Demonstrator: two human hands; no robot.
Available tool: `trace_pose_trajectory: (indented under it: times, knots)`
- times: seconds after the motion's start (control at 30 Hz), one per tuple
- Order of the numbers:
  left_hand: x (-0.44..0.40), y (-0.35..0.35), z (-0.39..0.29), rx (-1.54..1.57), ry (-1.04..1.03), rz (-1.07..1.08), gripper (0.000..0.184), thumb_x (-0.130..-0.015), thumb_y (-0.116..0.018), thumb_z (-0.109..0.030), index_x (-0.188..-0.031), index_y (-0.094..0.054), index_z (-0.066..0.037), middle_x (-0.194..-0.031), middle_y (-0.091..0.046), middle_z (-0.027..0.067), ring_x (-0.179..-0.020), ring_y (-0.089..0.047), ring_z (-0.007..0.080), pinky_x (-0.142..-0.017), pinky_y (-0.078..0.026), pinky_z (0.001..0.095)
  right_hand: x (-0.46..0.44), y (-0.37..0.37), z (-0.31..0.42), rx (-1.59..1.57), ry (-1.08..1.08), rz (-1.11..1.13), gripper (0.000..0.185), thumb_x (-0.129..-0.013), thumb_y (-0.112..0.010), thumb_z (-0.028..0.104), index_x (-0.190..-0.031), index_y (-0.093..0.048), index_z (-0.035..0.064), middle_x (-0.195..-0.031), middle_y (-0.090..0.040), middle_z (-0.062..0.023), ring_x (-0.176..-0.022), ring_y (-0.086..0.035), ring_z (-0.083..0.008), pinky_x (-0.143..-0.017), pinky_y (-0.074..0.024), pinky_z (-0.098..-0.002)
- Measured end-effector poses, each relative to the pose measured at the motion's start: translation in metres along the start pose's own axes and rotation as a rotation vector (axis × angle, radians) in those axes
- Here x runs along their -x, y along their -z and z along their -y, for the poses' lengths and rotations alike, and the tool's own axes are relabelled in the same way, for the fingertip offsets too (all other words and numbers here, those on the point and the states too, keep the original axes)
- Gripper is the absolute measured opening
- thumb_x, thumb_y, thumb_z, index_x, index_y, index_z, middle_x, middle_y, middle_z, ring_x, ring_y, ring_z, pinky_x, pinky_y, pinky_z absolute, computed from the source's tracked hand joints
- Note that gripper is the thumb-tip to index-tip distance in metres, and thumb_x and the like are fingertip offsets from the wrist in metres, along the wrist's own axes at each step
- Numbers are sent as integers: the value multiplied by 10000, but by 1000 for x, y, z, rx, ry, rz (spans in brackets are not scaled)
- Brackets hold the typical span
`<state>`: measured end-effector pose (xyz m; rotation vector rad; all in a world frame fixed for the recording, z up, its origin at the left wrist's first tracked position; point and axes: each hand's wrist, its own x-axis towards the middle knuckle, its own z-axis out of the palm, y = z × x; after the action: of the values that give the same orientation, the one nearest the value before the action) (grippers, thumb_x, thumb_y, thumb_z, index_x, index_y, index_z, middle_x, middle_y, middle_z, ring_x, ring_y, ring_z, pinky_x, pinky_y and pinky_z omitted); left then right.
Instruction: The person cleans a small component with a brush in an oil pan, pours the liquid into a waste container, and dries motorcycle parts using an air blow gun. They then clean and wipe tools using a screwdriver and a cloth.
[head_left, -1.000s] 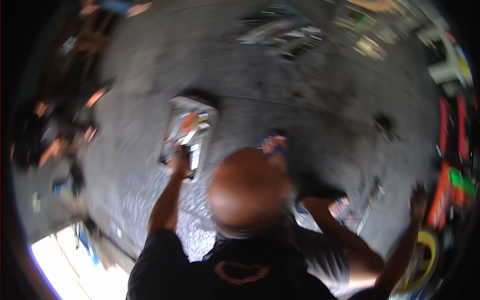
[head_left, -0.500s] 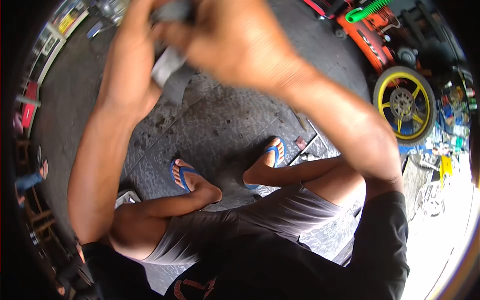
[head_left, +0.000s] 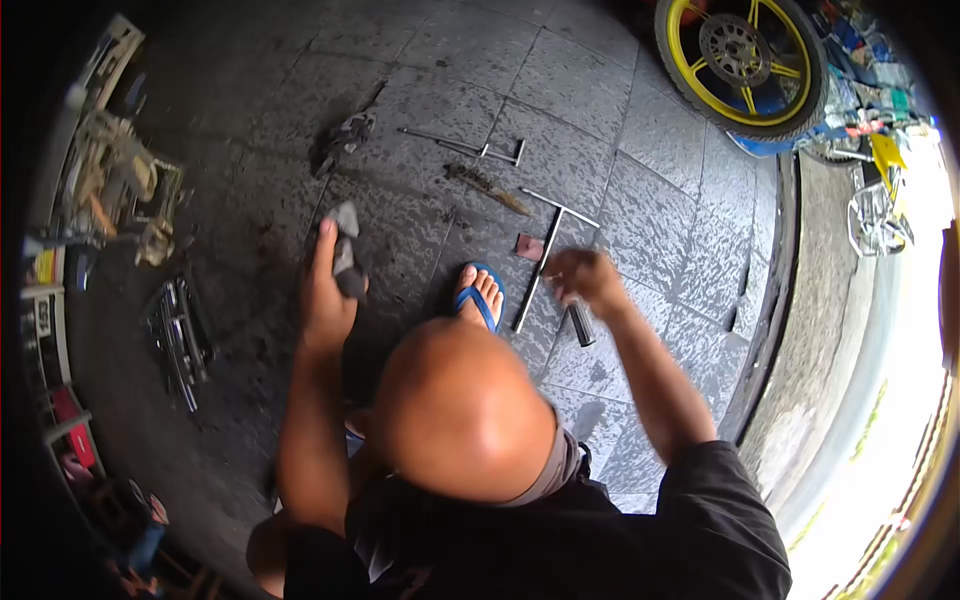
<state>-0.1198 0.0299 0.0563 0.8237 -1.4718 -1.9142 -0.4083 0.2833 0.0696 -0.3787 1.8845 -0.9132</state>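
My left hand (head_left: 332,298) is closed around a small grey metal part (head_left: 345,220) with a dark rounded end, its thumb lying along the side. It is held above the floor, left of my raised knee. My right hand (head_left: 588,278) hangs low over the floor, right of a T-handle wrench (head_left: 545,260). Motion smears its fingers, so whether they grip anything does not show. Just below them is a dark cylinder with a shiny end (head_left: 580,326); I cannot tell if the hand touches it. A reddish square piece (head_left: 529,246) lies beside the wrench.
Another T-handled tool (head_left: 485,150), a dirty brush (head_left: 490,188) and a dark greasy part (head_left: 345,140) lie ahead on the tiles. A yellow-rimmed wheel (head_left: 735,50) stands upper right. Shiny metal parts (head_left: 180,335) are at left, and a raised kerb (head_left: 800,300) runs at right.
Both hands were together high in front, around the grey part. Now they are apart and lower: the left keeps the part, the right is down by the wrench. The view has shifted.
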Motion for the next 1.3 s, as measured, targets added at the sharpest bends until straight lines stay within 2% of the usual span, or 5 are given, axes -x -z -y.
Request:
trace_pose_trajectory:
  times: [0.53,0.7,0.77,0.8,1.3]
  knots:
    - [36,35,84,-637,-175,76,622,-966,-530,-39,-1522,-259,-102,-984,-497,23,-801,-486,102,-672,-483,246,7,-36,-161,755,-369,-608,813,-669,-834,418,-1289,-467,42,-1275,-535,-152,-1247,-462,-342,-1024,-372,-461]
    - [41,11,108,-614,-182,150,615,-974,-504,-32,-1527,-242,-94,-967,-497,18,-795,-483,95,-667,-477,245,17,-20,-164,777,-434,-477,869,-643,-842,489,-1289,-491,26,-1270,-560,-167,-1231,-486,-357,-1003,-405,-469]
    - [47,-4,112,-607,-78,126,583,-905,-432,58,-1472,-297,51,-1464,-401,246,-1391,-364,325,-1163,-255,392,21,-14,-166,681,-395,-503,838,-651,-830,505,-1263,-528,20,-1283,-558,-163,-1238,-482,-354,-1008,-405,-467]
    - [46,0,117,-650,-242,172,632,-940,-497,-3,-1520,-254,-70,-1007,-488,43,-774,-472,105,-662,-480,255,22,-13,-166,707,-384,-478,793,-668,-808,527,-1226,-565,20,-1288,-562,-164,-1238,-492,-352,-1014,-402,-466]
    - [17,-84,23,-51,276,-200,377,-1005,-501,-330,-1137,-629,-2,-993,-634,43,-841,-571,128,-737,-481,291,37,3,-48,247,-83,-13,436,-784,-677,434,-761,-632,1,-677,-629,-116,-591,-587,-227,-553,-431,-377]
